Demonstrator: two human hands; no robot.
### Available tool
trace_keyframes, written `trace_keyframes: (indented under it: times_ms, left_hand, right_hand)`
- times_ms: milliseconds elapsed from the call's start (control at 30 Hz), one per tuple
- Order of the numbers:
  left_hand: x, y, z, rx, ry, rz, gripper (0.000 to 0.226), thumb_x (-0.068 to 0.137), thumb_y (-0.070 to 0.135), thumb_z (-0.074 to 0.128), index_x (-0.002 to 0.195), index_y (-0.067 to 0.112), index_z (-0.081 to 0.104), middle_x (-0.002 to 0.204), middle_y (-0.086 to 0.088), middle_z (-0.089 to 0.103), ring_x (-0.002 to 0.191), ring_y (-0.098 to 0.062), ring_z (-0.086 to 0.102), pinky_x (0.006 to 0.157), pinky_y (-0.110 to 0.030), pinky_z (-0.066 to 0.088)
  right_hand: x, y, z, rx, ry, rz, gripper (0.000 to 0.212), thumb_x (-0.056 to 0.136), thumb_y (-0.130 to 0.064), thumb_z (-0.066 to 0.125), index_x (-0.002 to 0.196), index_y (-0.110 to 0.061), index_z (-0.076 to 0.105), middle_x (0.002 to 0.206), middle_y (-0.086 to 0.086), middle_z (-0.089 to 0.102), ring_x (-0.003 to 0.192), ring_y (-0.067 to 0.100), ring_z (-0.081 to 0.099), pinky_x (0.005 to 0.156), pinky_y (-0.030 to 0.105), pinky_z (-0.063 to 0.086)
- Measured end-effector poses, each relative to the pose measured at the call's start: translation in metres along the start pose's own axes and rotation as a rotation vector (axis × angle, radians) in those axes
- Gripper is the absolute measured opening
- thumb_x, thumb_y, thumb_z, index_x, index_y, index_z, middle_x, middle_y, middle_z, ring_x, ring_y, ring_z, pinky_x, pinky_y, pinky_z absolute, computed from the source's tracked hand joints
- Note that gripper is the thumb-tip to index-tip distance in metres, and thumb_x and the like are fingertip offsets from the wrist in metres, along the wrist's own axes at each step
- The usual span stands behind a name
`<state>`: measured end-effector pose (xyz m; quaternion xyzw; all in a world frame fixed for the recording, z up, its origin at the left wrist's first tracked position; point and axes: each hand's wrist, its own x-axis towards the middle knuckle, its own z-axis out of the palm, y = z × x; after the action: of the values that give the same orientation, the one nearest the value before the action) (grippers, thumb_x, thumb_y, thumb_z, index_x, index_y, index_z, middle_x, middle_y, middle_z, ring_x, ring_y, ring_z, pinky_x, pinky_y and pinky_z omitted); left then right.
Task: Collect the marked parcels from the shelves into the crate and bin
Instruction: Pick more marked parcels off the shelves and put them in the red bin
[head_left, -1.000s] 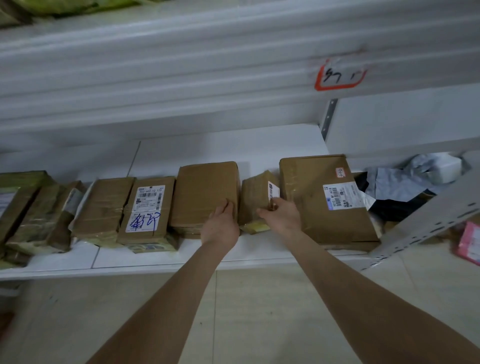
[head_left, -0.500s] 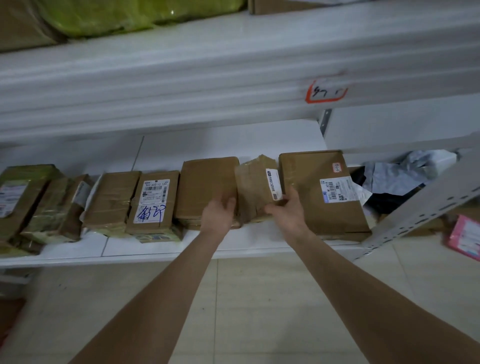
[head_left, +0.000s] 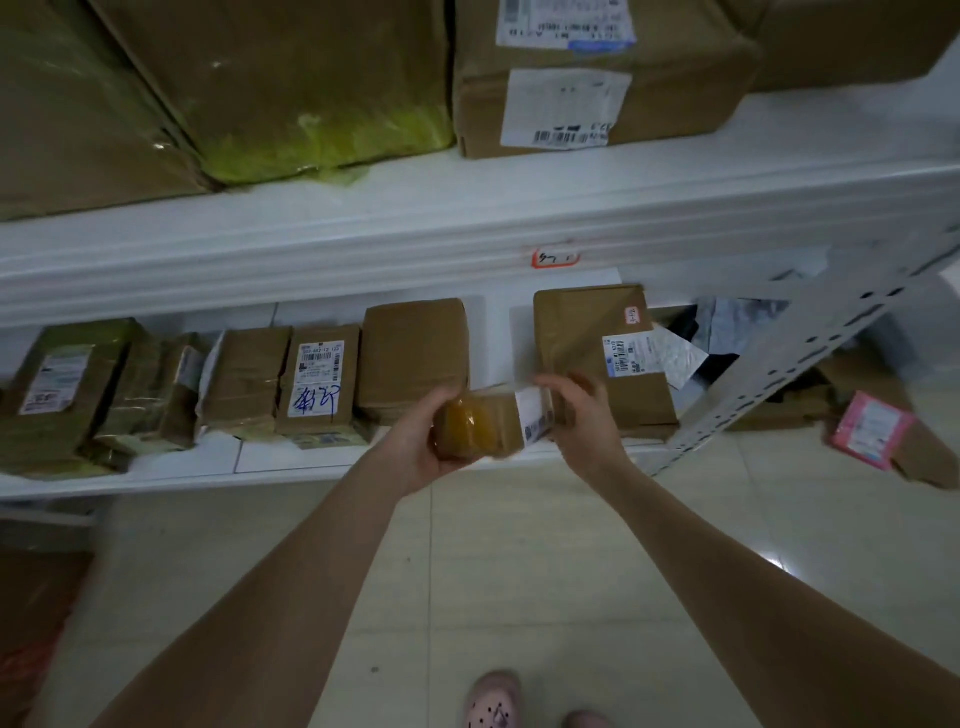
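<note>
1. Parcel (head_left: 480, 427), small and brown, is in the air before a white shelf (head_left: 291, 457); tiled floor (head_left: 519, 571) at 6 o'clock.
2. Left hand (head_left: 418, 444) grips its 9 o'clock end, right hand (head_left: 584, 415) its 3 o'clock end.

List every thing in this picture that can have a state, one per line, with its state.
small taped parcel: held in both hands, in front of the lower shelf.
left hand: grips the parcel's yellow-taped end.
right hand: grips its labelled end.
parcel with blue writing: sealed, lying on the lower shelf.
large parcel with pink sticker: sealed, lying on the lower shelf.
pink box: lying on the floor.
</note>
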<state>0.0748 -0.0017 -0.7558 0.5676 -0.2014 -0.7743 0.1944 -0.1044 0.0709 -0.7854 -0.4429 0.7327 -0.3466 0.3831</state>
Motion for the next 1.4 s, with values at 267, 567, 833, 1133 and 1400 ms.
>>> trace_keyframes:
  times_ms: [267, 567, 833, 1133, 1400]
  left_hand:
    - [-0.016, -0.015, 0.019, 0.015, -0.027, 0.245, 0.025, 0.087, 0.003, 0.061, 0.112, 0.007, 0.061, 0.105, -0.011, 0.071, 0.092, -0.022, 0.069, 0.073, -0.032, 0.057]
    - [-0.025, -0.021, 0.018, 0.178, 0.024, 0.202, 0.033, 0.086, 0.012, 0.064, 0.119, 0.014, 0.062, 0.11, -0.006, 0.07, 0.103, -0.019, 0.063, 0.096, -0.041, 0.048]
    - [-0.013, -0.04, 0.019, 0.375, 0.166, 0.176, 0.035, 0.088, 0.007, 0.063, 0.123, 0.01, 0.061, 0.113, -0.011, 0.068, 0.101, -0.025, 0.066, 0.087, -0.034, 0.054]
    - [0.025, -0.029, 0.048, 0.476, 0.092, 0.332, 0.039, 0.092, 0.006, 0.056, 0.125, 0.025, 0.06, 0.113, 0.0, 0.065, 0.11, -0.019, 0.058, 0.09, -0.03, 0.046]
    - [0.085, -0.018, 0.083, 0.486, 0.016, 0.33, 0.034, 0.099, 0.008, 0.041, 0.127, 0.016, 0.059, 0.124, -0.002, 0.061, 0.11, -0.016, 0.055, 0.095, -0.027, 0.043]
  right_hand:
    - [-0.032, -0.017, -0.007, 0.599, -0.136, 0.424, 0.036, 0.091, -0.045, 0.058, 0.122, -0.027, 0.053, 0.118, 0.0, 0.063, 0.105, 0.022, 0.059, 0.081, 0.033, 0.046]
    - [-0.034, -0.022, -0.013, 0.794, -0.126, 0.428, 0.043, 0.088, -0.016, 0.068, 0.128, -0.028, 0.057, 0.109, -0.005, 0.071, 0.096, 0.016, 0.068, 0.064, 0.026, 0.057]
    - [-0.027, 0.001, -0.003, 0.401, -0.002, 0.409, 0.039, 0.091, -0.025, 0.064, 0.128, -0.015, 0.056, 0.117, 0.006, 0.065, 0.101, 0.021, 0.065, 0.083, 0.037, 0.057]
    - [0.021, 0.018, 0.007, 0.099, 0.097, 0.289, 0.037, 0.091, -0.017, 0.062, 0.127, -0.019, 0.055, 0.116, 0.0, 0.066, 0.102, 0.017, 0.063, 0.081, 0.034, 0.056]
    - [0.075, 0.039, -0.01, -0.117, 0.158, 0.239, 0.048, 0.091, -0.008, 0.057, 0.136, -0.021, 0.047, 0.132, 0.005, 0.053, 0.115, 0.024, 0.057, 0.091, 0.036, 0.053]
